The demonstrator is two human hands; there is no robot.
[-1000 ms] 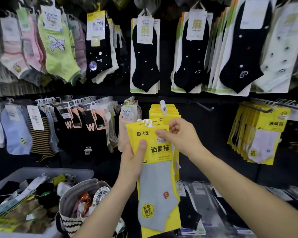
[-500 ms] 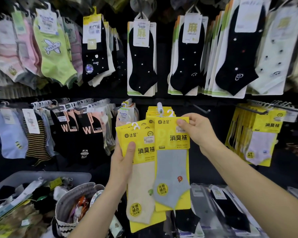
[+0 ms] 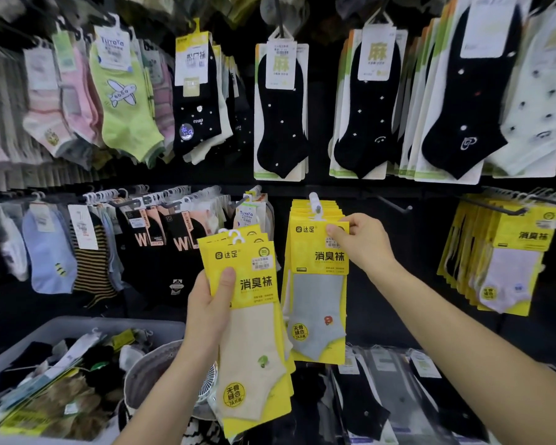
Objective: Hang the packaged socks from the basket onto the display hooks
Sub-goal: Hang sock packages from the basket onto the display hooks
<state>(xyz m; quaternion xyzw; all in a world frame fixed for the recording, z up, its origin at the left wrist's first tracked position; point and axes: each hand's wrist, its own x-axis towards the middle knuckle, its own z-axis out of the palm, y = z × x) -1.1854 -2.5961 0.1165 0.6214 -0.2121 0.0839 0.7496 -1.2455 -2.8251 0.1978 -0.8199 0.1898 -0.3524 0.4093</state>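
My right hand (image 3: pixel 363 242) pinches the top right corner of a grey sock pack (image 3: pixel 318 284). Its fingers (image 3: pixel 336 232) are closed on the yellow card so that I can steer the white hanger onto the hook (image 3: pixel 313 198) in the middle row of the display. The pack hangs flat in front of a row of matching yellow packs (image 3: pixel 302 205) on that same hook. That is why it goes here and not on the bare hook (image 3: pixel 395 204) just to the right. The hanger sits at the hook's tip, but I cannot tell from this angle whether its loop is fully over the metal. I judge it is on, or nearly so.

My left hand (image 3: pixel 211 303) grips a stack of packs (image 3: pixel 254 316) of the same kind, with a cream sock at the front. The thumb lies across the face of the card, and the other fingers are behind it, out of sight. I hold the stack upright with the hangers on top, just beside the grey pack, so the next one can be lifted off and hung without turning it.

The basket (image 3: pixel 23 345) sits at the lower left, below my left forearm, with more packaged socks heaped in it, so plenty of hanging remains.
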